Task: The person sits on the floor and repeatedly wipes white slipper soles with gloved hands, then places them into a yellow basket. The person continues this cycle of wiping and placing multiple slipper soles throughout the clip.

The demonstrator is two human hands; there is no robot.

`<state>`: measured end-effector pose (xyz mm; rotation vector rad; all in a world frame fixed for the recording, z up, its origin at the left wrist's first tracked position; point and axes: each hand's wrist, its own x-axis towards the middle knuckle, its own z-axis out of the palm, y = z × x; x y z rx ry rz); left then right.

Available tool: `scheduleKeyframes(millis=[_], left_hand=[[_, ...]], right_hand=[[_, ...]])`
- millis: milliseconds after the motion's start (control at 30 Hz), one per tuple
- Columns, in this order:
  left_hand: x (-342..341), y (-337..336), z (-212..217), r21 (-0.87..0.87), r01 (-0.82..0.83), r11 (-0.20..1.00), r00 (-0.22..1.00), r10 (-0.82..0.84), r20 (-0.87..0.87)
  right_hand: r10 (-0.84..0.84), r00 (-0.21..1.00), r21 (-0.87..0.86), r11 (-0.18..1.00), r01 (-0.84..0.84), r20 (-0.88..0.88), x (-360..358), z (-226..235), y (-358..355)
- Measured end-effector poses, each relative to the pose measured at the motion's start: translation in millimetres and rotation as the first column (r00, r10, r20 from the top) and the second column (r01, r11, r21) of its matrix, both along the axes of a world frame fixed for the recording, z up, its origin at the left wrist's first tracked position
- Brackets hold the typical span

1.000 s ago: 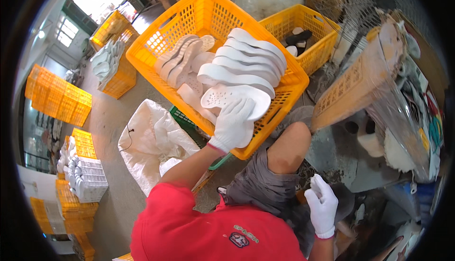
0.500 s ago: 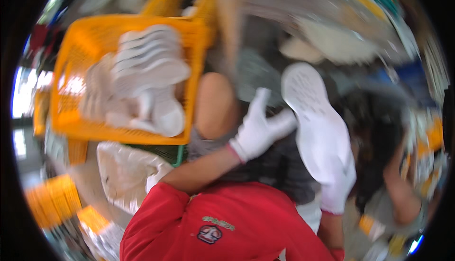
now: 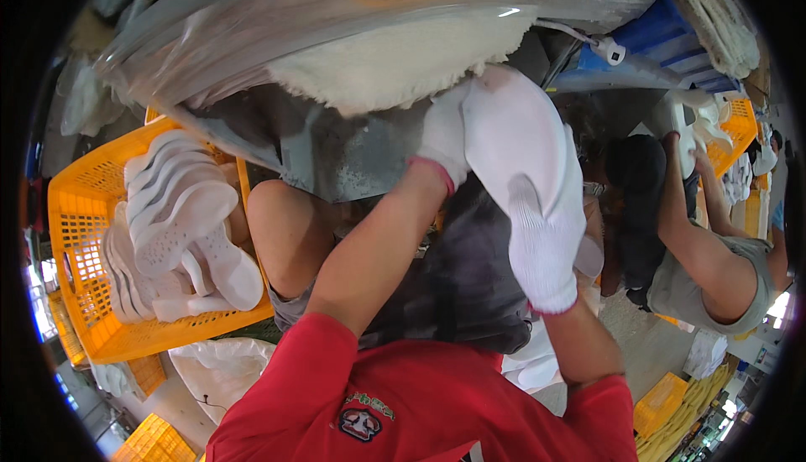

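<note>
Both my hands wear white gloves and hold one white shoe sole [image 3: 520,139] up in front of me. My left hand [image 3: 445,139] grips its left edge near the top. My right hand [image 3: 541,248] lies flat along its lower part with the fingers pointing up. The sole sits just below a grey bench edge and a fluffy cream sheet [image 3: 395,63] wrapped in clear plastic. To my left an orange crate [image 3: 75,235] holds several more white soles [image 3: 180,210], stacked on edge.
Another person [image 3: 697,235] in a grey shirt works at the right, arm raised toward an orange basket [image 3: 739,122] of white parts. A blue box [image 3: 663,34] sits at the upper right. More orange crates [image 3: 663,403] and a white bag [image 3: 218,370] lie on the floor.
My left hand lifted a sole out of the orange crate and carried it right. My right hand came up and now holds it too. The view swung right, so the crate moved left.
</note>
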<state>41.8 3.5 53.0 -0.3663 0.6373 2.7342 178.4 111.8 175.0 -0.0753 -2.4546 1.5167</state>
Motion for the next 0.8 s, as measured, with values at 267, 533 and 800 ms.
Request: scheduleKeyframes(millis=[267, 533, 800], left_hand=[[-42, -37, -76, -0.145, -0.041, 0.989, 0.993, 0.024, -0.115], [50, -144, -21, -0.974, 0.048, -0.221, 0.993, -0.093, 0.070], [69, -65, 17, -0.438, 0.115, 0.891, 0.990, -0.067, 0.123]], right_hand=[[0.164, 0.983, 0.302, 0.944, -0.130, -0.087, -66, -36, -4], [0.315, 0.918, 0.575, 0.808, -0.126, -0.242, -145, -65, 0], [0.343, 0.921, 0.012, 0.936, -0.351, 0.183, -114, -2, -32]])
